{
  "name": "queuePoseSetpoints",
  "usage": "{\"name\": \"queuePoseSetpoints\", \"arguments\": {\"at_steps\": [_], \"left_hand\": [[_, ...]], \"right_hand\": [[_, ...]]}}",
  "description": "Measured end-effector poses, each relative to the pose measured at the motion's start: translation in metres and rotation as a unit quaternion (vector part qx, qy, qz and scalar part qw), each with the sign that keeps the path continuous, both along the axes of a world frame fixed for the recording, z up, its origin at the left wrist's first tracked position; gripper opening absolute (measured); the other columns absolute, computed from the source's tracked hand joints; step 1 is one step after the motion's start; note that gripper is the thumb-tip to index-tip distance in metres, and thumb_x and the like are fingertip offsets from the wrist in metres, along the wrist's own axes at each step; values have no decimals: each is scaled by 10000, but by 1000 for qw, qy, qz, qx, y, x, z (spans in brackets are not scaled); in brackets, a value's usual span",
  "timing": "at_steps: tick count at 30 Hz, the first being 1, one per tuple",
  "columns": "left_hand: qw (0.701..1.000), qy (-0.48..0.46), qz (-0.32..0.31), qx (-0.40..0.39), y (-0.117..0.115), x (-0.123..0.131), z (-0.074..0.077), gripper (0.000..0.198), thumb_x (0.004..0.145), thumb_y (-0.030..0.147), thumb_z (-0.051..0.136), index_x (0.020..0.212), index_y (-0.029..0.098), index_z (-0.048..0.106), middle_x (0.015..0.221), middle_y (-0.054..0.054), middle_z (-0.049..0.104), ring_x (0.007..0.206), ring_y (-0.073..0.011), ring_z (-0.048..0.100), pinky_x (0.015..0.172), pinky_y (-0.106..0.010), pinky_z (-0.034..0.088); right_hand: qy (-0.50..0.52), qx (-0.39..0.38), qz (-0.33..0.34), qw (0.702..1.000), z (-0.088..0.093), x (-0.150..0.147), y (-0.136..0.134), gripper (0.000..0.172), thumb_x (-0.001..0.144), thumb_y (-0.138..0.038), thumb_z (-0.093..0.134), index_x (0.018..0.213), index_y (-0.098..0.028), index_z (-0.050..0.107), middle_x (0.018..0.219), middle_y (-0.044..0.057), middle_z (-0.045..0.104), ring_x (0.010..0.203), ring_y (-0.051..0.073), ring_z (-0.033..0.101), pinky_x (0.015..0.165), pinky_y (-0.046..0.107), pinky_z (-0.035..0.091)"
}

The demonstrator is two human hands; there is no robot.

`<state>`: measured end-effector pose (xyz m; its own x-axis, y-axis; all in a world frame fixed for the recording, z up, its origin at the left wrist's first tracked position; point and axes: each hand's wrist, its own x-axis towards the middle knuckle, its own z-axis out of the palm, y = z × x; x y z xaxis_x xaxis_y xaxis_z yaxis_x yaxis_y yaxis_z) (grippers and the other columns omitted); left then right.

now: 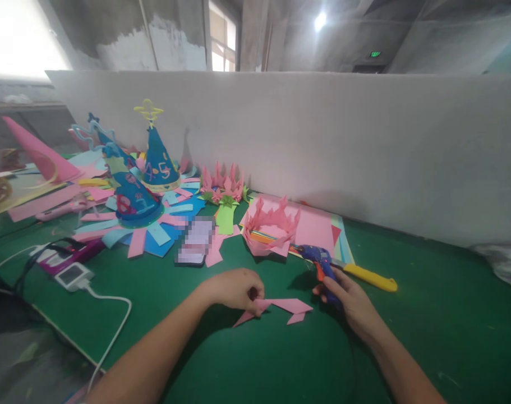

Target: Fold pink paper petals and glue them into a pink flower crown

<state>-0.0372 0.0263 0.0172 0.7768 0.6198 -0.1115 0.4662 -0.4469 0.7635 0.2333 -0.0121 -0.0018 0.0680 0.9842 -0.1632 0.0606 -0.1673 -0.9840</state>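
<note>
Pinched between the fingers of my left hand (240,289) is one end of a folded pink paper strip (291,306), which lies low over the green table. My right hand (350,303) is wrapped round the handle of a blue hot glue gun (317,255) with an orange trigger. Its nozzle points left, toward a pink folded-paper crown (270,227) standing just beyond. A yellow-handled knife (371,278) lies behind the glue gun, its blade partly hidden.
Decorated blue cone hats (133,193) stand at the left among pink and blue paper strips. A phone (195,241) lies near the middle. Another pink crown (224,182) stands by the white partition (322,129). A power bank (72,275) with a white cable sits at the left edge.
</note>
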Motion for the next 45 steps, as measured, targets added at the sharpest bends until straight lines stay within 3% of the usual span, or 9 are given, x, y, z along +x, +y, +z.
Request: {"name": "queuePoseSetpoints", "arguments": {"at_steps": [3, 6, 9, 12, 15, 20, 28, 45], "left_hand": [[990, -75, 71, -101, 4, 0, -1, 135, 700, 308, 654, 699, 182, 606, 612, 29, 549, 550, -96, 502, 492, -182, 334], [950, -193, 181, -168, 9, 5, -4, 204, 720, 355, 633, 706, 164, 562, 591, 23, 545, 524, -102, 536, 499, -194, 392], [907, -279, 262, -176, 13, 11, -7, 246, 681, 365, 680, 712, 158, 552, 583, 13, 567, 503, -102, 551, 507, -201, 428], [887, -308, 311, -148, 14, 16, -8, 250, 671, 368, 690, 676, 160, 550, 538, 13, 579, 478, -106, 558, 497, -205, 446], [883, -313, 327, -125, 13, 18, -10, 261, 685, 388, 676, 639, 162, 555, 516, 10, 585, 478, -119, 581, 493, -210, 465], [880, -301, 335, -152, 12, 21, -11, 301, 706, 434, 650, 659, 145, 582, 544, -6, 600, 511, -134, 621, 521, -219, 496], [851, -345, 358, -167, 14, 20, -9, 317, 646, 418, 709, 609, 138, 567, 536, 24, 556, 488, -107, 596, 495, -194, 484], [856, -318, 361, -188, 17, 15, -7, 345, 647, 446, 694, 654, 127, 563, 559, 39, 550, 513, -95, 602, 547, -202, 496]], "right_hand": [[54, -14, 37, 998, -2, 0, -1, 321, 722, -488, 643, 760, -186, 539, 590, -8, 561, 441, 91, 470, 425, 226, 357], [85, -15, 60, 994, -5, 4, 0, 388, 748, -490, 618, 592, -187, 432, 484, -45, 431, 388, 62, 371, 385, 213, 246], [86, -17, 84, 993, -9, 7, 0, 410, 754, -525, 596, 590, -186, 433, 448, -59, 377, 369, 58, 324, 379, 215, 184], [59, -31, 105, 992, -9, 5, -1, 412, 732, -574, 590, 666, -176, 504, 432, -64, 375, 351, 64, 316, 373, 217, 170], [25, -20, 125, 992, -6, 0, -3, 436, 724, -594, 586, 658, -169, 515, 409, -59, 390, 359, 71, 331, 394, 228, 203], [-1, 4, 122, 993, 0, -9, -4, 365, 742, -507, 622, 665, -172, 499, 465, -50, 441, 435, 82, 378, 469, 243, 269], [-13, -4, 134, 991, 2, -12, -4, 406, 760, -567, 569, 722, -168, 503, 499, -55, 411, 452, 86, 364, 481, 253, 244], [16, -5, 140, 990, -3, -13, -3, 394, 775, -543, 572, 789, -151, 532, 527, -54, 405, 470, 80, 381, 490, 248, 251]]}}
